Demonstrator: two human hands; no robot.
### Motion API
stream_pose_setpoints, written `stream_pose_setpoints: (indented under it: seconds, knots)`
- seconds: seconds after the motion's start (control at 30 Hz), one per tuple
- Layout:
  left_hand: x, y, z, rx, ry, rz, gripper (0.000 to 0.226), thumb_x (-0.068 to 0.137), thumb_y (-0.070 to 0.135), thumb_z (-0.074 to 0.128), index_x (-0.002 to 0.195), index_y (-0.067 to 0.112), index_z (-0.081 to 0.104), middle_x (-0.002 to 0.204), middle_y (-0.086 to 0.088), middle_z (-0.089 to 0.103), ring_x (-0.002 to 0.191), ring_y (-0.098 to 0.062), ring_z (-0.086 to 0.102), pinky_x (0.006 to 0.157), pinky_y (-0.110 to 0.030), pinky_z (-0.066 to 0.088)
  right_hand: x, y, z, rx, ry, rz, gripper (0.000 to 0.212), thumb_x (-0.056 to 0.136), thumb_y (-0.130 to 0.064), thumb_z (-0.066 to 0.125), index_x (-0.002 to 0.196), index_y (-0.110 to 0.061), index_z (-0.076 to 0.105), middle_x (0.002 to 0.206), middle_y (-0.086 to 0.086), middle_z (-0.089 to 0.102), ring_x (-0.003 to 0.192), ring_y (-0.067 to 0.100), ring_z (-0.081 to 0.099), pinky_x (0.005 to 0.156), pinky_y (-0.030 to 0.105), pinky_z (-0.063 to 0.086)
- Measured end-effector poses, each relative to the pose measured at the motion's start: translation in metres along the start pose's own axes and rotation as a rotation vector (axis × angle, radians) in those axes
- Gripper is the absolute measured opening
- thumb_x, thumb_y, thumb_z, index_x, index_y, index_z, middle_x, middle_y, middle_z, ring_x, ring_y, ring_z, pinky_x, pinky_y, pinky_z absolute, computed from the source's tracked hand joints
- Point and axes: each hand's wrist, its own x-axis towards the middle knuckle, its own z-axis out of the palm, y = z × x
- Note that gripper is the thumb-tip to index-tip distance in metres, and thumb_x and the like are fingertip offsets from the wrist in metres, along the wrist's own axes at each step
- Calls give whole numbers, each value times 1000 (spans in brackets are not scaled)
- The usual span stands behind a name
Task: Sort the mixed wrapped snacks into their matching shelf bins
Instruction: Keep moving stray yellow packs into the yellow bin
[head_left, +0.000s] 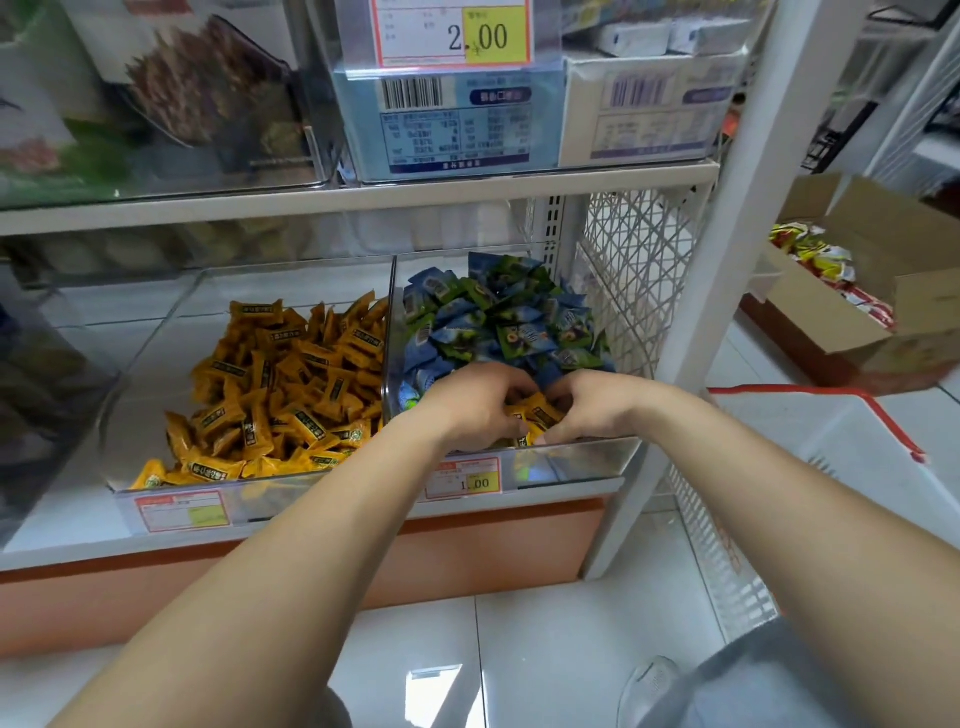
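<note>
White shelf unit (727, 249), 2 tiers in view; upper tier holds boxed goods behind a 2.00 price tag (452, 34). Open cardboard box (883, 244) sits on the floor to the R w/ red-and-yellow packets inside. White basket (831, 431) w/ red rim is near the R forearm.

Lower tier has 2 clear bins side by side. L bin (156, 364) holds a pile of orange-wrapped snacks (291, 384), heaped toward its R side. R bin (587, 457) holds blue and green wrapped snacks (498, 317), piled high at the back.

Both hands are inside the R bin at its front edge, close together. L hand (472, 405) has fingers curled down over a small bunch of stray orange packets (537, 415); R hand (592, 405) is curled round the same bunch from the other side, thumb low. The bunch sits btwn the palms, just in front of the blue/green pile.

A 1.00 price tag (467, 478) is on the R bin's front.
</note>
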Motion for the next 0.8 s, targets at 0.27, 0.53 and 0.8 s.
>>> stream_pose_setpoints:
  seconds: [0.27,0.53,0.8]
  knots:
    - [-7,-5,-4,-92,109,-18,39,90,28,70,128,27,60,118,2,66,107,-19,60,88,-33,49,-5,-2,3,143,77,-76,25,76,-22,72,101,-18,67,88,3,72,73,14,65,64,28,51]
    - [-19,-9,-8,-205,164,-20,28,93,18,66,120,22,63,101,4,64,91,-14,60,72,-19,45,-6,-7,7,122,-83,-121,28,88,-34,65,111,-18,67,105,5,70,96,21,63,92,34,47]
    - [-22,-9,-7,-203,178,-48,35,94,23,66,128,19,61,116,0,67,102,-16,61,85,-27,49,-4,-10,9,142,-128,-61,32,96,-44,56,114,-21,68,105,-6,66,93,11,59,87,29,45]
